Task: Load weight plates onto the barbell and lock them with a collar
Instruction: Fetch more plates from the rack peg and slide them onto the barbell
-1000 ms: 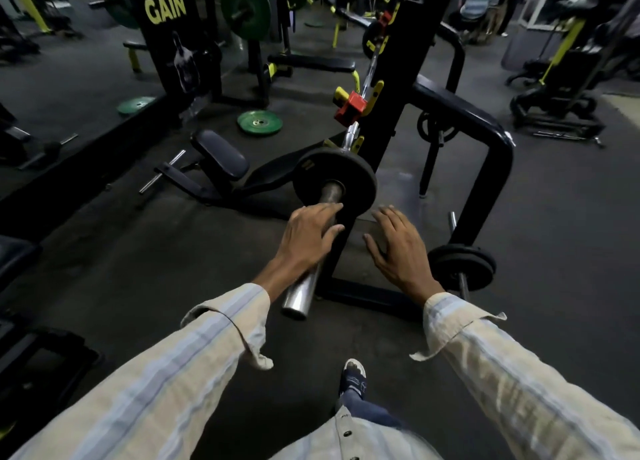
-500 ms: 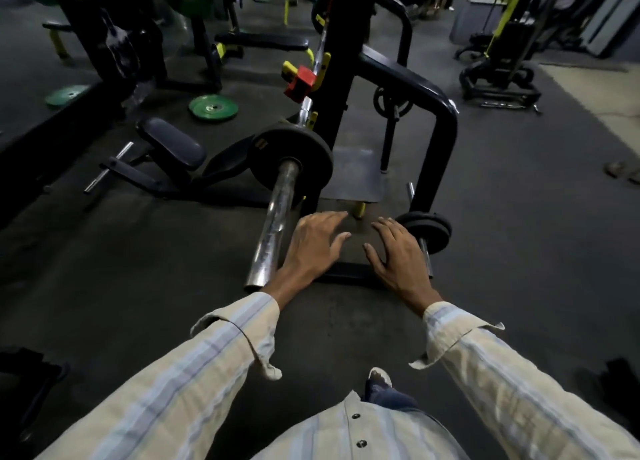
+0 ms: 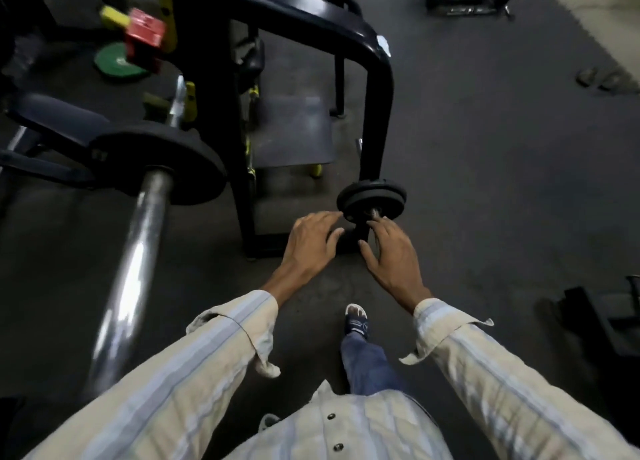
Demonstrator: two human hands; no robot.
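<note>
Both hands reach low for small plates (image 3: 372, 198) on rack peg, right of barbell (image 3: 135, 252); left hand (image 3: 308, 243) and right hand (image 3: 391, 252) fingers spread, empty. Grip rim both sides, slide straight off peg

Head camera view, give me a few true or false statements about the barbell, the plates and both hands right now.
1. A black plate sits on the barbell sleeve. True.
2. The left hand is gripping the barbell sleeve. False: it is away from the bar, open, reaching toward the small plates on the rack peg.
3. The right hand has its fingers at the peg holding the small plates. True.
4. A collar is locked on the sleeve outside the black plate. False: the sleeve is bare outside the plate.
5. A green plate lies on the floor beyond the bench. True.
</note>
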